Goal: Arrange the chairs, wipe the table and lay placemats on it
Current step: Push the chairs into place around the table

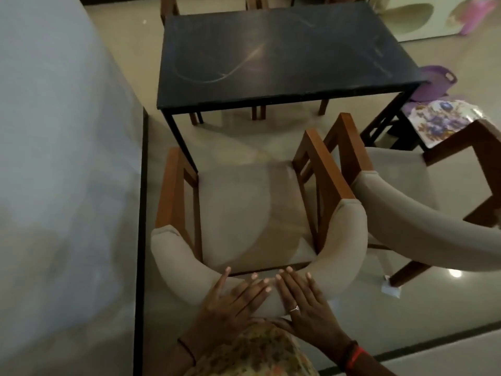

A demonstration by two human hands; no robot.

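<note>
A beige cushioned chair [249,213] with wooden arms stands right in front of me, facing a dark table [271,55]. My left hand [233,299] and my right hand [303,302] both lie flat on the top of its curved padded backrest, fingers spread, side by side. A second chair of the same kind [406,185] stands to the right, angled away from the table. The table top is bare and shows smear marks. Flowered placemats [439,120] lie on a small dark side table at the right.
A grey wall or pillar [62,158] fills the left side, close to the chair. More chairs [173,6] stand at the table's far side. A purple basket [436,80] sits on the floor beyond the table's right corner. The floor is glossy tile.
</note>
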